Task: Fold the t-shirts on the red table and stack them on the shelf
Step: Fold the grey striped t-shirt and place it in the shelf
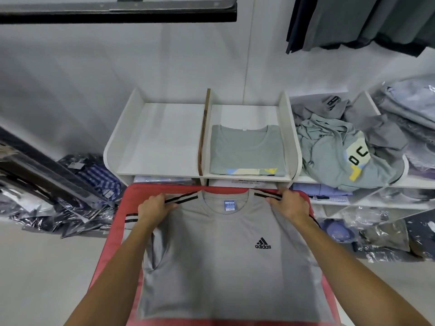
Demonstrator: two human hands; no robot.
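Note:
A grey t-shirt [226, 262] with black shoulder stripes and a small black logo lies face up on the red table [113, 241], collar pointing away from me. My left hand [154, 207] grips its left shoulder and my right hand [290, 203] grips its right shoulder, fingers curled into the fabric. Beyond the table stands a white shelf [160, 137]. A folded grey-green t-shirt [244, 151] lies in its right compartment; the left compartment holds nothing.
A heap of unfolded grey-green shirts [346, 149] fills the shelf section to the right. Plastic-wrapped clothes [70, 201] lie on the floor at left and under the shelves at right. Dark garments [353, 22] hang overhead at upper right.

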